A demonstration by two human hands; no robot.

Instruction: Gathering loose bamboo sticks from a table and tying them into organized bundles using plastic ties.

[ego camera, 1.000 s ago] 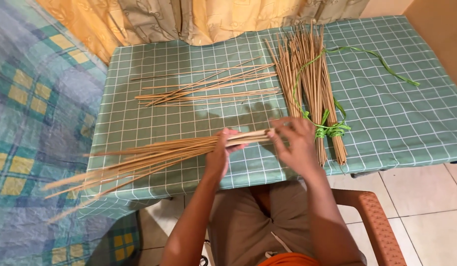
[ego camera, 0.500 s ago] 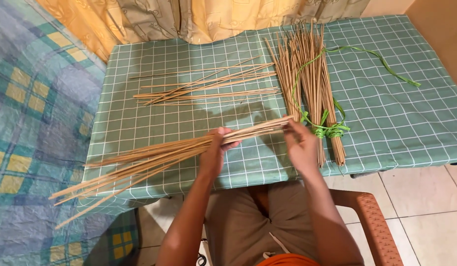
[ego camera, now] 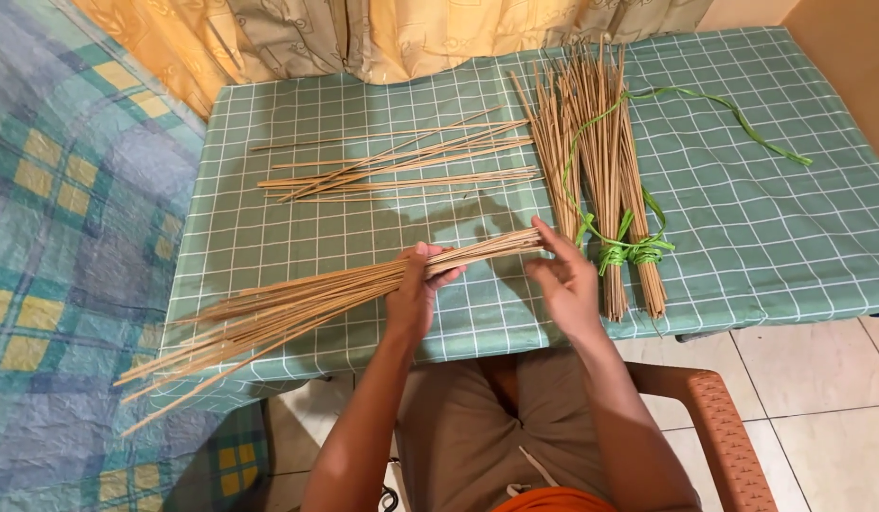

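1. since the earlier frame the right hand (ego camera: 567,284) has drawn a little back toward the person, and its fingertips now sit at the near end of the bundle (ego camera: 297,299) rather than over it; the bundle lies a touch flatter and its far tips fan out lower on the left.
2. the left hand (ego camera: 416,289) is wrapped around the bundle near its right end, fingers curled over the top and thumb beneath, gripping the sticks together.
3. the right hand is loosely spread, fingers extended; the index and thumb tips touch the cut ends of the bundle, and nothing is clasped in the palm.
4. the bundle is a sheaf of thin tan sticks held just above the front edge of the tabletop (ego camera: 790,237), running from the hands down to the left, where the tips splay out past the tabletop's corner over the bed (ego camera: 70,237).
5. loose sticks (ego camera: 401,166) lie scattered crosswise on the middle of the tabletop, well apart from the hands.
6. a tied sheaf (ego camera: 600,161) lies lengthwise on the right of the tabletop, bound near its lower end with a green ribbon (ego camera: 629,251), just beside the right hand; a strand of ribbon trails off to the right.
7. the tabletop wears a green checked cloth; curtains (ego camera: 363,38) hang behind it.
8. the person sits in an orange chair (ego camera: 724,427).
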